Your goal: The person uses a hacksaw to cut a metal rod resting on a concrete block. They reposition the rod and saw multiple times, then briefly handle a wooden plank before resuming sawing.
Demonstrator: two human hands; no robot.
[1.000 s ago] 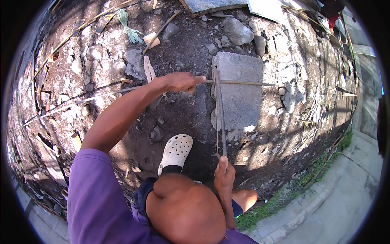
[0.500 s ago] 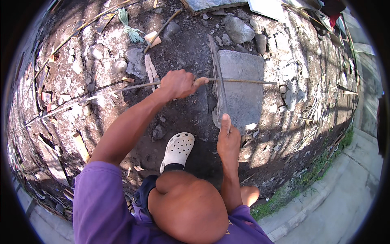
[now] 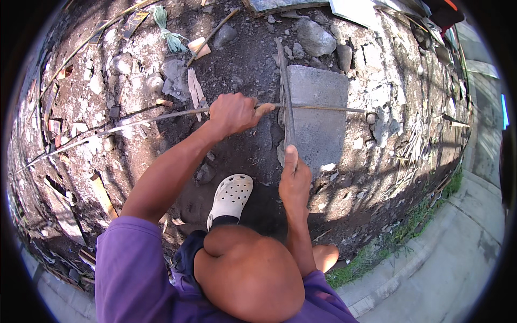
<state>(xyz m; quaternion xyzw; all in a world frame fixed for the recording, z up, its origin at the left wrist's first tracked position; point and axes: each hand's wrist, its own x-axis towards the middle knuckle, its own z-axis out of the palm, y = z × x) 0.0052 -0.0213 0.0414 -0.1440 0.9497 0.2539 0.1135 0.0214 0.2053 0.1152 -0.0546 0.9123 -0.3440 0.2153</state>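
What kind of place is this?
Probably an outdoor yard or building plot: bare dirt ground strewn with stones, a grey concrete slab lying flat, and a grass strip beside a paved path.

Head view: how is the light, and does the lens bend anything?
Head view: strong sun on the grey slab and rubble; the person's shadow darkens the soil around the white clog; the fisheye curves the concrete kerb; corners are black; both hands look sharp.
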